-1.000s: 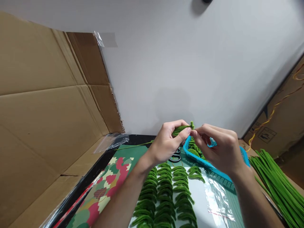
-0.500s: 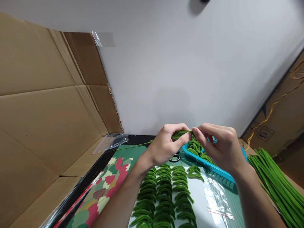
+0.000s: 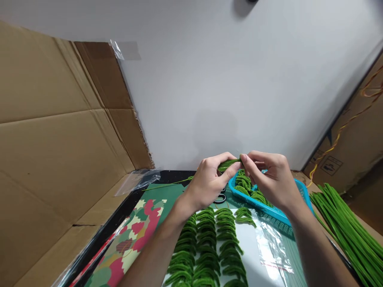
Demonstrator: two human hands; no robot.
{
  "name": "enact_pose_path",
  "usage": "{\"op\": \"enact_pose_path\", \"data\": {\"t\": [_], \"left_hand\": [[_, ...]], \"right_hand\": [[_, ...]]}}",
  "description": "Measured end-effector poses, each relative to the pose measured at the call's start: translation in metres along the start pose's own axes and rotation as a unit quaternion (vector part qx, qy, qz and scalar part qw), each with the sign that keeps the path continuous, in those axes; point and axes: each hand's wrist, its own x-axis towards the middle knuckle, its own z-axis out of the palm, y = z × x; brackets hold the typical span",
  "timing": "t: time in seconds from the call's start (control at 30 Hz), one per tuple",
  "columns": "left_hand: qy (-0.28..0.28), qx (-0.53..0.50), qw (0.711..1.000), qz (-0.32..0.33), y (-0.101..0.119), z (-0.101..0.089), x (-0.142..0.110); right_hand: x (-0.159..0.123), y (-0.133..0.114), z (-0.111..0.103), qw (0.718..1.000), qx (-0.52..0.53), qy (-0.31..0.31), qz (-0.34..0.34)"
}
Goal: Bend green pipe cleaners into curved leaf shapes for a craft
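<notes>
Upright tip's gone: the right hand (image 3: pixel 271 171) pinches the green piece's (image 3: pixel 228 164) end, seemingly bending it; left hand (image 3: pixel 211 177) grips on, basket (image 3: pixel 277 215) at four o'clock.

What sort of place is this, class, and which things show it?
Probably a craft workspace: curved green pieces in rows, a blue basket of more, and long green strips.

Sheet (image 3: pixel 253 243): carried strips (image 3: pixel 206 239) in columns.
Basket (image 3: pixel 305 194): stood behind and right of the sheet, other strips (image 3: pixel 243 181) inside.
Scissors (image 3: pixel 220 201): lay just behind the sheet.
Stems (image 3: pixel 347 231): lay right of the sheet.
Card (image 3: pixel 134 235): lay left of the sheet.
Bag (image 3: pixel 273 251): lay along the sheet's right side.
</notes>
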Motion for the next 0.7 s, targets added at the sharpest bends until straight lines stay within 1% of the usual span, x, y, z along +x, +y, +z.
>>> {"op": "enact_pose_path", "data": {"t": [0.1, 0.23, 0.43, 0.6, 0.7], "left_hand": [[-0.001, -0.040, 0.999, -0.018, -0.0027, -0.0010, 0.0011], [-0.007, -0.085, 0.996, -0.033, -0.0044, -0.0043, 0.0020], [-0.031, -0.087, 0.995, -0.036, -0.0032, -0.0060, 0.0029], [-0.045, -0.099, 0.993, -0.038, -0.0016, -0.0071, 0.0029], [-0.053, -0.078, 0.995, -0.034, 0.0000, -0.0097, 0.0031]], "right_hand": [[0.0004, 0.0008, -0.0007, 0.999, -0.018, 0.017, -0.036], [0.0005, 0.0014, -0.0016, 0.998, 0.018, 0.029, -0.057], [0.0001, 0.0017, -0.0032, 0.995, 0.010, 0.035, -0.097], [0.0012, 0.0013, -0.0003, 0.990, -0.014, 0.060, -0.128], [0.0011, 0.0023, 0.0018, 0.989, -0.019, 0.056, -0.137]]}}
